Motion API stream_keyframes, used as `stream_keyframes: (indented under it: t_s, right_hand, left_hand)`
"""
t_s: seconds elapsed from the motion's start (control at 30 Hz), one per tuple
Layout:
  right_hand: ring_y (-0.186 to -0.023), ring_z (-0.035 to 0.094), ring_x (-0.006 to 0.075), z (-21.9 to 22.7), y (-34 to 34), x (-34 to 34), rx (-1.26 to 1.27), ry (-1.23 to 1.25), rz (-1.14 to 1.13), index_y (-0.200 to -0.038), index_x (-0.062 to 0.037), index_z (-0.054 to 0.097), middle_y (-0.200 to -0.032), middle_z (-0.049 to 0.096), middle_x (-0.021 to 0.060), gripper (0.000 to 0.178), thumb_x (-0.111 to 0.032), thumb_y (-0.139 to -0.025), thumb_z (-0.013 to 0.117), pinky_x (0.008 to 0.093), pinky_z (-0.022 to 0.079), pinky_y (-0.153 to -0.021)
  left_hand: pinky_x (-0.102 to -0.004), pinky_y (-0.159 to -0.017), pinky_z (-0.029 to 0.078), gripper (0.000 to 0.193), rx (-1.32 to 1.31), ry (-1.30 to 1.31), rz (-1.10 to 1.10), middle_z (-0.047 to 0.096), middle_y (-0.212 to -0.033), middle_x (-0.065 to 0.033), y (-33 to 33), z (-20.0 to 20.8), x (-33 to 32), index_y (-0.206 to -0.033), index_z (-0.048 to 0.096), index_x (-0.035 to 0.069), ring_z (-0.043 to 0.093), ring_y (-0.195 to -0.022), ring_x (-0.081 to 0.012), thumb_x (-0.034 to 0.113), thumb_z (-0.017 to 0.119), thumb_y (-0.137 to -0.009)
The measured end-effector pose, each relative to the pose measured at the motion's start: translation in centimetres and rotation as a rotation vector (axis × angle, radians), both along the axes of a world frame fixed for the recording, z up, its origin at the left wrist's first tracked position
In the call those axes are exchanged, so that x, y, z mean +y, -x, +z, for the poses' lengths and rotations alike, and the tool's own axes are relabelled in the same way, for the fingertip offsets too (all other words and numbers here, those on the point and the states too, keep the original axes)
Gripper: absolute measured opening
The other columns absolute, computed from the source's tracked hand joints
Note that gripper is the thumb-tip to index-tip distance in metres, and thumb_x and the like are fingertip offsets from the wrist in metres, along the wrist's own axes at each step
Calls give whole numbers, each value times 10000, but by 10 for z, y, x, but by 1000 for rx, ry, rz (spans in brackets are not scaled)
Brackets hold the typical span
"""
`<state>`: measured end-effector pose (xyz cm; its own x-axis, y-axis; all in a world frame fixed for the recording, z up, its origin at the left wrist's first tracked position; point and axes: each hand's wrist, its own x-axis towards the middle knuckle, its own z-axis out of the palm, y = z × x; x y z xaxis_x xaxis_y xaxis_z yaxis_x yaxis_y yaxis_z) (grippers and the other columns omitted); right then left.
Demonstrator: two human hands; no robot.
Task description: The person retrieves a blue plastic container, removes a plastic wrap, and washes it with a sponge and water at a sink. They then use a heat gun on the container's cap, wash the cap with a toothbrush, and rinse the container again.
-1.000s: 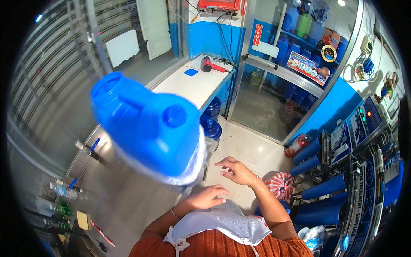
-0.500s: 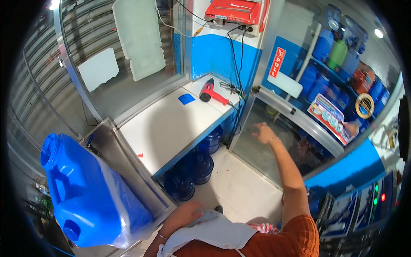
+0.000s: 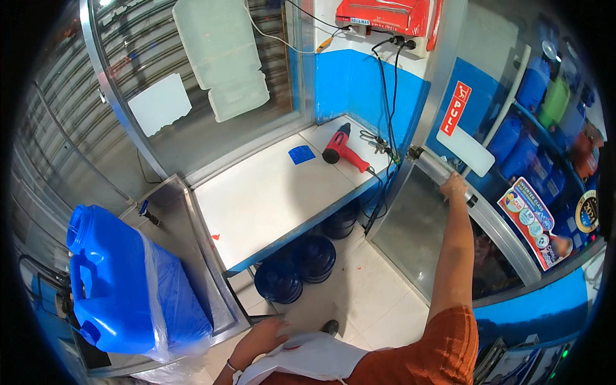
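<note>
Right hand (image 3: 454, 186) now at door (image 3: 499, 230), blue jug (image 3: 119, 279) partly in plastic (image 3: 170, 298)

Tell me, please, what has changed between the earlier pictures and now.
The right hand has reached forward to the metal bar of the glass door. The view has shifted, and the blue jug appears farther left than at first, untouched. The red heat gun still lies on the white counter.

Head-worn fisheye, upright, looks down and forward from close above apron (image 3: 308, 359) toward white counter (image 3: 263, 192), glass door (image 3: 412, 234).
</note>
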<state>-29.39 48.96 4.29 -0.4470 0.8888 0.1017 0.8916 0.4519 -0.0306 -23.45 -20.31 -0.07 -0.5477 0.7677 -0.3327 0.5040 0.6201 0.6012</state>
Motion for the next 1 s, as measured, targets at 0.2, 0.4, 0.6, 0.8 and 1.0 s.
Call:
stream_keyframes:
  t_s: [0.2, 0.4, 0.6, 0.8, 1.0]
  right_hand:
    - [-1225, 551, 276, -15, -18, -55, -53, -144, 39, -1285, -94, 488, -1271, 586, 116, 495, -252, -839, 633, 547, 378, -1017]
    - [-1159, 561, 320, -25, -91, -175, 112, -169, 196, -1203, -42, 530, -1177, 598, 146, 426, -185, -813, 623, 625, 286, -1086]
    - [-1207, 474, 396, -18, -212, -357, 406, -354, 237, -1177, -11, 538, -1172, 554, 200, 458, -65, -733, 637, 589, 310, -1080]
    - [-975, 581, 361, -36, -271, -585, 752, 407, 658, -1078, -16, 634, -981, 606, 169, 319, -5, -759, 638, 445, 481, -865]
    - [-957, 633, 181, -107, -236, -605, 903, 755, 693, -1179, -102, 648, -1119, 595, 80, 321, -48, -864, 672, 312, 533, -777]
  left_hand:
    - [-390, -1015, 439, 428, -137, -225, -95, 586, -1250, -163, 23, 22, 26, -1254, 602, 58, 565, -1176, -319, 214, 701, -868]
    - [-419, -1096, 348, 631, 114, -749, -145, 489, -1355, -222, 69, 68, 122, -1383, 427, -21, 458, -1280, -375, 114, 688, -825]
    - [-438, -1098, 324, 762, 248, -987, -38, 410, -1399, -324, 63, 118, 189, -1460, 250, -90, 411, -1301, -443, 272, 638, -913]
    - [-451, -574, 478, 464, -5, -1029, -472, 608, -644, -212, -3, 156, 128, -839, 670, -50, 622, -594, -390, 408, 623, -896]
    - [-475, -612, 455, 431, -230, -693, -1291, 565, -669, -238, -76, 178, 88, -757, 597, -54, 590, -649, -425, 354, 616, -893]
